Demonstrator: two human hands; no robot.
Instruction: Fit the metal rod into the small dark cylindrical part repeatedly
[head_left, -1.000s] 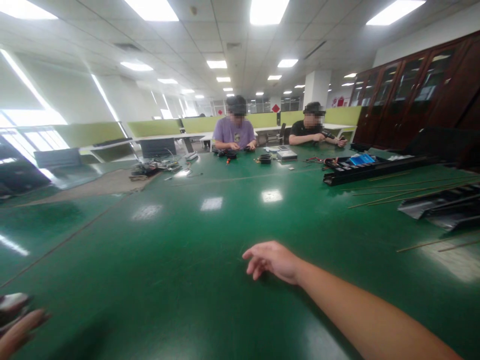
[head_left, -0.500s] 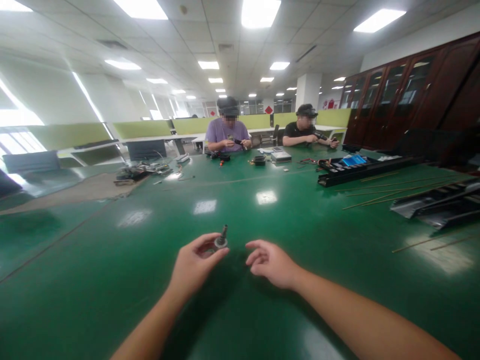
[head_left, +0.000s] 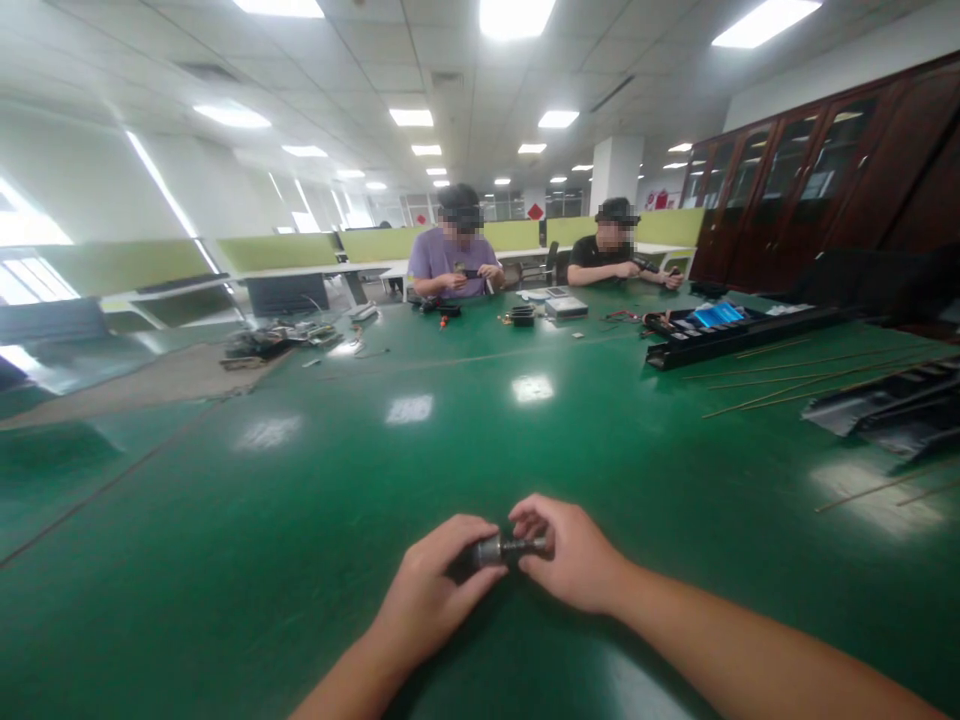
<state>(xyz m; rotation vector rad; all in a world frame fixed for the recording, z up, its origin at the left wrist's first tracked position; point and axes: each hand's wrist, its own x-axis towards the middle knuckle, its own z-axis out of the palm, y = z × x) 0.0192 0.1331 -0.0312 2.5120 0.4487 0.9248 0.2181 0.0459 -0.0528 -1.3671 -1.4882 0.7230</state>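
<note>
My left hand (head_left: 442, 580) holds a small dark metal cylindrical part with a thin stepped shaft (head_left: 491, 551), thumb and fingers closed around its wide body. The part lies sideways, low over the green tabletop, its shaft pointing right. At the shaft's far end is my right hand (head_left: 574, 555), with curled fingers and thumb around the tip. The shaft's end is partly hidden by those fingers. Most of the part's wide body is covered by my left hand.
Across the green table (head_left: 337, 470) sit a person in purple (head_left: 450, 262) and another in black (head_left: 611, 262), both handling small items. Black metal channels (head_left: 739, 335) and thin rods (head_left: 780, 395) lie at right. A pile of parts (head_left: 274, 340) stands at back left.
The metal part has tipped from upright to sideways, shaft now pointing right. My left hand has moved right and nearer to me; my right hand has come to the shaft's end.
</note>
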